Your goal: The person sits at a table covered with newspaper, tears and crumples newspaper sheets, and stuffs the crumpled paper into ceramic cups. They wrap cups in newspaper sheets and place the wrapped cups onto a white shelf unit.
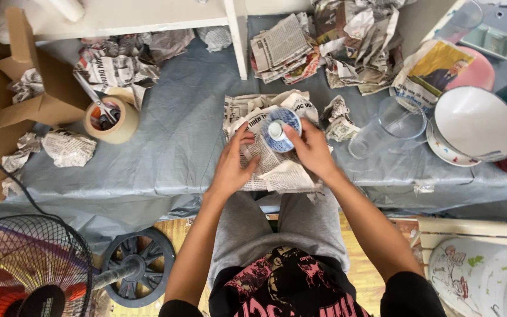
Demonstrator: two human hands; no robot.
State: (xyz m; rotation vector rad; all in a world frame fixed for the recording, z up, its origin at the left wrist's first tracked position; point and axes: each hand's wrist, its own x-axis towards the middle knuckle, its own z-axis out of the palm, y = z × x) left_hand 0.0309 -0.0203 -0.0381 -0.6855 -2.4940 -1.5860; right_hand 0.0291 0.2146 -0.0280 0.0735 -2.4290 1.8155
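Both hands pinch a small blue-and-white bowl [279, 130], the left grip [234, 161] at its near-left rim and the right grip [311, 150] at its right rim. The bowl sits upside down between them, above a crumpled newspaper sheet [277, 170] on the grey-covered surface [177, 141].

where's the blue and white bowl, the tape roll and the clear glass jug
blue and white bowl [284, 119], head view, on its patterned side near the foot.
tape roll [118, 130], head view, on its tan outer wall.
clear glass jug [391, 124], head view, on its see-through wall by the rim.
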